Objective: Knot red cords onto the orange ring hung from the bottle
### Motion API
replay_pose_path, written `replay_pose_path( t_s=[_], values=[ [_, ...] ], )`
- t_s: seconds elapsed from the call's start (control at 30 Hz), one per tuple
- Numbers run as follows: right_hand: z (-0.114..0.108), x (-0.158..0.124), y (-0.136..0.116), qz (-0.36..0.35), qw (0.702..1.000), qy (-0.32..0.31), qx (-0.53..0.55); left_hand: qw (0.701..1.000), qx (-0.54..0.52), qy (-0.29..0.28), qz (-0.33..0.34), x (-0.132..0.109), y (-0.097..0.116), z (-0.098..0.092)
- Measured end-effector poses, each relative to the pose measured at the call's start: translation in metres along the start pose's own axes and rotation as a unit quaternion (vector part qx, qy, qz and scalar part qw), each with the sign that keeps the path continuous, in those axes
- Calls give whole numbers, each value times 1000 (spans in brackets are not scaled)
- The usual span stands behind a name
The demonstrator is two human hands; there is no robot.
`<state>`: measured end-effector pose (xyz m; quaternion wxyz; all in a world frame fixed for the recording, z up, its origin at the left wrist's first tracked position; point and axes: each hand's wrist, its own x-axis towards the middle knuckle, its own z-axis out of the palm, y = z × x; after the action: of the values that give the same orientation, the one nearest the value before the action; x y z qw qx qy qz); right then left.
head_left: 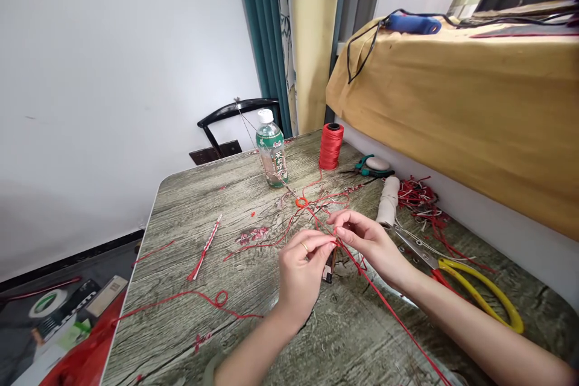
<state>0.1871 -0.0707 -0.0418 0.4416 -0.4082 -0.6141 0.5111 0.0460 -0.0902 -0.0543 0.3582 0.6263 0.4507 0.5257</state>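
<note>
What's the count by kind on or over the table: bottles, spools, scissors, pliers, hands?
Bottles: 1 (green-labelled bottle)
Spools: 2 (red spool, white spool)
Scissors: 1 pair (yellow-handled scissors)
Pliers: 1 pair (teal-handled pliers)
Hands: 2 (left hand, right hand)
Total: 7

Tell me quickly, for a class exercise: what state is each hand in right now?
Left hand: closed, pinching red cord.
Right hand: closed, pinching red cord close beside the left.

bright, soft light | white wall dimmer lower left | wide-angle edge stretch | upper-right corner blurred
</note>
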Motion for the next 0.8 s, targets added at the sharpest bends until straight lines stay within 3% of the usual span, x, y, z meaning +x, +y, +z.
replay_pose_path(
  t_s=[0.3,0.57,0.8],
  values=[
    [-6,-13,-5,-39,999,2,-19,999,-32,2,-12,-7,6,14],
    [-11,-29,-7,-30,999,13,-27,997,-16,-43,60,-8,8,16],
    [-19,-39,-6,-6,996,60,-70,994,67,-76,34,-4,13,14]
  ],
)
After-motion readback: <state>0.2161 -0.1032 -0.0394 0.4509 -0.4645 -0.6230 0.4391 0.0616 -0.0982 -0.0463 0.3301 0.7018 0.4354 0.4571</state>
